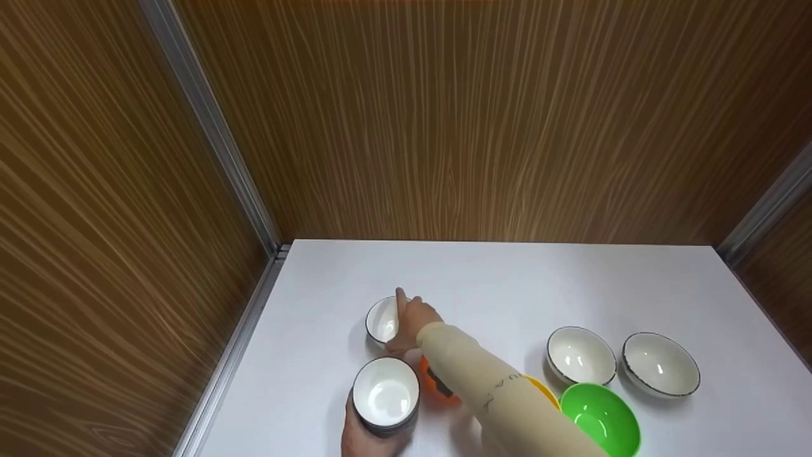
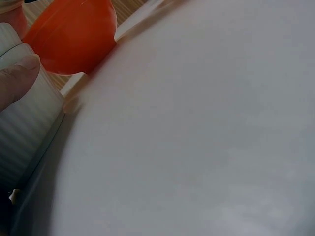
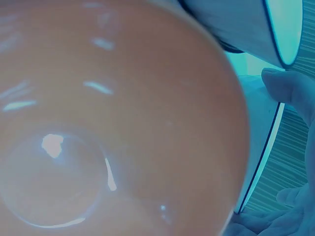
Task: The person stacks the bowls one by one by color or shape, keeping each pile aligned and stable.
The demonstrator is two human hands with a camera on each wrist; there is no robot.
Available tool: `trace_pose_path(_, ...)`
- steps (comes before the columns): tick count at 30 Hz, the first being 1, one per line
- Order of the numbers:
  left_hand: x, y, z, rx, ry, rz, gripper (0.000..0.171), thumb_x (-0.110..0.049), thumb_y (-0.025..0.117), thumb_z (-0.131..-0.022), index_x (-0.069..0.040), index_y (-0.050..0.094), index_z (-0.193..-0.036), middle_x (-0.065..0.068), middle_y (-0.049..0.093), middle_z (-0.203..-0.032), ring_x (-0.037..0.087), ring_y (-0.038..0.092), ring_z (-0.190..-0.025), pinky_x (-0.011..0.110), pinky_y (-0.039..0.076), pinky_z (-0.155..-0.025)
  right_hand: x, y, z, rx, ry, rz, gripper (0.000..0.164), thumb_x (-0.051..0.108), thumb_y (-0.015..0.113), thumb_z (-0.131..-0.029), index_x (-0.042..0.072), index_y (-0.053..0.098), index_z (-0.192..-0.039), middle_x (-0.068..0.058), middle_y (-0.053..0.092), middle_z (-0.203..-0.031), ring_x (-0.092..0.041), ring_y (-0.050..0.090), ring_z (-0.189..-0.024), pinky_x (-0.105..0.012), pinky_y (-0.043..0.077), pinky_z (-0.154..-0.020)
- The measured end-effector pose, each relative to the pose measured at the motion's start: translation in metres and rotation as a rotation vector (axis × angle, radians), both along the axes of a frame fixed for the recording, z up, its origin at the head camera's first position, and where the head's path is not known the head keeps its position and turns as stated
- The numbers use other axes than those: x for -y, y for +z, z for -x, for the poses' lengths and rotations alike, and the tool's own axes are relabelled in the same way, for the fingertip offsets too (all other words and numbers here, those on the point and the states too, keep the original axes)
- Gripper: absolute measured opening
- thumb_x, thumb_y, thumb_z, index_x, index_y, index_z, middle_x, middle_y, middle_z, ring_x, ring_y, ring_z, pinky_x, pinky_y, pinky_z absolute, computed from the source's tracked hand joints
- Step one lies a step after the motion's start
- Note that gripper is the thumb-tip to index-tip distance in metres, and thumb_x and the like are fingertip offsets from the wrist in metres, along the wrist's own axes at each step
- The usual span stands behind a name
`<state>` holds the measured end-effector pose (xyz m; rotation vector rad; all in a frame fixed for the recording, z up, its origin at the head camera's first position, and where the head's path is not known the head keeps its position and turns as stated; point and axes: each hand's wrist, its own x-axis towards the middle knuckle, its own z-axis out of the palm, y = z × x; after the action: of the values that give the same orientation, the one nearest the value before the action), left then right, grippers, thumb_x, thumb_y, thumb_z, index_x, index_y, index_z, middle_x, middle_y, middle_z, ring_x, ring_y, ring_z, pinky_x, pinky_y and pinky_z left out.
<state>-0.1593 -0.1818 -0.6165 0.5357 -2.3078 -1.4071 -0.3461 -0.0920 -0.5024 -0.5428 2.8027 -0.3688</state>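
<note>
My left hand grips a stack of white dark-rimmed bowls at the near edge of the view. In the left wrist view, its thumb presses against the ribbed outer wall of the stack. My right hand reaches across and holds a single white bowl by the rim, thumb on the near side. The right wrist view shows that bowl between the thumb and fingers, partly hidden. An orange bowl lies under the right forearm and fills much of the right wrist view.
To the right stand two white dark-rimmed bowls and a green bowl. A yellow rim shows beside the right sleeve, mostly hidden. Wood-grain panels enclose the white table at the back and sides.
</note>
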Motion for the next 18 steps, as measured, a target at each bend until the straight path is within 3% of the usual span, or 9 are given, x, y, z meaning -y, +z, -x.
trace_pose_path(5, 0.0, 0.0, 0.001, 0.037, -0.005, 0.004, 0.125, -0.052, 0.093, -0.042, -0.018, 0.033, -0.146, 0.002, 0.052, -0.136, 0.017, 0.052, -0.12, 0.038, 0.04, -0.104, 0.003, 0.01, 0.002, 0.03, -0.019, 0.025, 0.123, 0.05, 0.086, -0.06, 0.014, 0.015, -0.154, -0.02, 0.052, -0.125, -0.033, 0.057, -0.11, -0.042, 0.05, -0.095)
trace_pose_path(14, 0.002, -0.002, 0.006, 0.004, 0.01, -0.001, 0.125, -0.049, 0.094, -0.042, -0.017, 0.034, -0.146, 0.006, 0.052, -0.137, 0.02, 0.052, -0.121, 0.038, 0.04, -0.103, 0.003, 0.034, 0.001, 0.022, 0.004, 0.088, 0.122, 0.049, 0.086, -0.062, 0.016, 0.013, -0.154, -0.019, 0.051, -0.127, -0.032, 0.057, -0.109, -0.041, 0.049, -0.097)
trace_pose_path(18, 0.002, -0.005, 0.008, -0.053, 0.009, 0.004, 0.124, -0.043, 0.096, -0.04, -0.016, 0.035, -0.145, 0.006, 0.054, -0.136, 0.018, 0.053, -0.118, 0.037, 0.042, -0.102, -0.002, 0.043, 0.0, -0.004, 0.028, 0.109, 0.121, 0.047, 0.086, -0.062, 0.016, 0.013, -0.154, -0.018, 0.052, -0.126, -0.031, 0.058, -0.107, -0.042, 0.049, -0.096)
